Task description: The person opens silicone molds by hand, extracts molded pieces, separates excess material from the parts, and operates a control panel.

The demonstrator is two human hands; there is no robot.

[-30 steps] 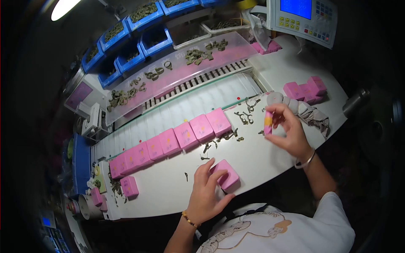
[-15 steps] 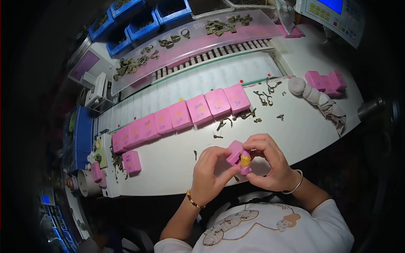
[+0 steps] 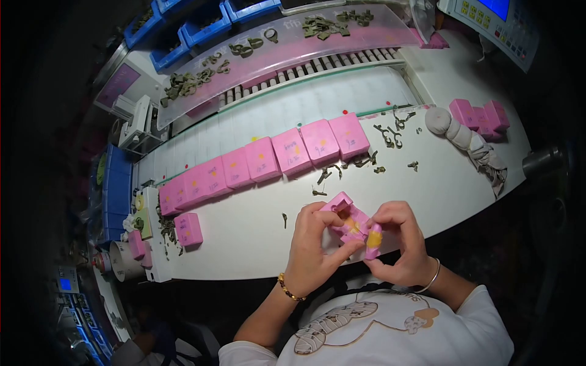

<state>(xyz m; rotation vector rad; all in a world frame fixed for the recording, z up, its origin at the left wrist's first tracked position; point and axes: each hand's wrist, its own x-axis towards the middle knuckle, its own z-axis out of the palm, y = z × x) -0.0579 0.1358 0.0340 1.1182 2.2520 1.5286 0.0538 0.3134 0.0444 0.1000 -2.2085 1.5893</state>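
Note:
My left hand [image 3: 314,244] grips a pink rubber mould [image 3: 339,202] by its side, the thumb pressed along its lower edge. The mould's hollowed inner face, with a yellowish patch in it, is turned up. Between thumb and fingers my right hand [image 3: 400,244] holds a smaller pink mould piece [image 3: 375,238] with a yellow band across it. That piece sits at the mould's right side; whether the two still touch I cannot tell. Both hands are over the front edge of the white table [image 3: 256,244].
A row of pink mould blocks [image 3: 259,160] with handwriting crosses the table, beside a glass-edged strip. A single block [image 3: 188,229] lies front left. Small dark green pieces [image 3: 389,135] are scattered behind my hands. A rolled grey cloth [image 3: 467,145] and more pink blocks [image 3: 485,116] lie right.
The banded piece has moved right, away from the mould, in my right hand. The mould has opened up, exposing its hollow inside. The view has shifted slightly.

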